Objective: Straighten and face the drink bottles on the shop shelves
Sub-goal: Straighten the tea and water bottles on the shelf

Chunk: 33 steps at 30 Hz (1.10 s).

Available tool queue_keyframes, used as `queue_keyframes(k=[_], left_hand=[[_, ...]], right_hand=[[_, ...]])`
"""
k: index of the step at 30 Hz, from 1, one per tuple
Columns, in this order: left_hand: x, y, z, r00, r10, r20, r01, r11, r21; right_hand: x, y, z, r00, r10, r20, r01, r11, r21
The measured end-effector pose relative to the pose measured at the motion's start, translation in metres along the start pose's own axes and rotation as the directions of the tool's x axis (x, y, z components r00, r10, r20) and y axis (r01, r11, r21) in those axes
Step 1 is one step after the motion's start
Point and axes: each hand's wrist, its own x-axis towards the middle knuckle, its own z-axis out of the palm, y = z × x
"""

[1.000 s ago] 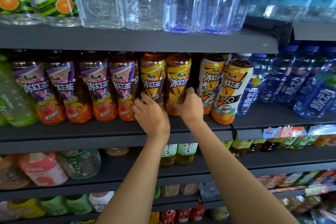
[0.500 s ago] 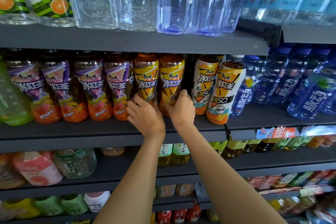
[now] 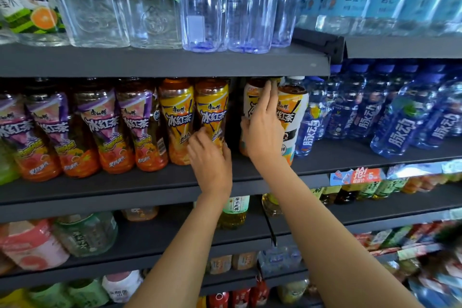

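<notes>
Two bare forearms of mine reach up from the bottom of the view to the middle shelf (image 3: pixel 125 190). My left hand (image 3: pixel 211 160) is at the foot of the right one of two yellow tea bottles (image 3: pixel 212 110); the fingers curl around its lower part and hold it, with the thumb on the right side of the bottle. This bottle stands upright with its label to the front, touching the other yellow tea bottle (image 3: pixel 177 117) on its left. My right hand (image 3: pixel 263 130) is higher and more to the right. It lies against the white and yellow tea bottle (image 3: pixel 250 97), the fingers long and almost straight, pointing up to the neck, and the thumb comes around the left side of the bottle lower down. Just beside it on the right stands a second white and yellow bottle (image 3: pixel 292 107), a little more to the front. Between the two pairs there is a dark gap. Left of the yellow pair stands a row of purple tea bottles (image 3: pixel 105 127). To the right, on the next shelf section, stand blue drink bottles (image 3: pixel 400 120). Above, on the top shelf, are clear water bottles (image 3: pixel 225 2).
</notes>
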Motion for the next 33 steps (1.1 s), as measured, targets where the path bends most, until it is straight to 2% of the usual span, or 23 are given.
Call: queue_keyframes(k=[3, 8, 11, 18, 24, 27, 31, 33], left_hand=[[0.005, -0.01, -0.005, 0.997, 0.002, 0.074, -0.005, 0.999, 0.05], [0.01, -0.011, -0.007, 0.984, -0.027, 0.175, 0.018, 0.998, 0.053], [0.016, -0.009, -0.004, 0.978, -0.06, 0.198, 0.047, 0.997, 0.067], [0.021, -0.014, -0.004, 0.983, -0.055, 0.174, 0.034, 0.992, 0.124], [0.02, -0.012, -0.004, 0.983, -0.053, 0.176, 0.023, 0.985, 0.168], [0.027, -0.01, -0.011, 0.973, -0.044, 0.225, -0.015, 0.967, 0.256], [0.039, -0.008, -0.025, 0.953, -0.021, 0.303, -0.093, 0.929, 0.359], [0.043, -0.008, -0.027, 0.95, -0.012, 0.312, -0.115, 0.915, 0.386]], right_hand=[[0.018, -0.007, 0.007, 0.998, 0.062, 0.032, -0.059, 0.993, -0.104], [0.032, -0.015, 0.006, 0.984, 0.168, 0.06, -0.161, 0.981, -0.112], [0.033, -0.016, 0.0, 0.984, 0.166, 0.069, -0.158, 0.982, -0.108], [0.026, -0.02, 0.002, 0.991, 0.129, 0.045, -0.135, 0.973, 0.188], [0.037, -0.009, 0.0, 0.996, 0.014, 0.086, -0.035, 0.969, 0.246], [0.017, -0.003, 0.009, 0.99, 0.111, 0.089, -0.13, 0.96, 0.247], [-0.027, 0.001, 0.034, 0.924, 0.276, 0.265, -0.319, 0.938, 0.134], [-0.028, 0.002, 0.041, 0.908, 0.321, 0.27, -0.37, 0.916, 0.155]])
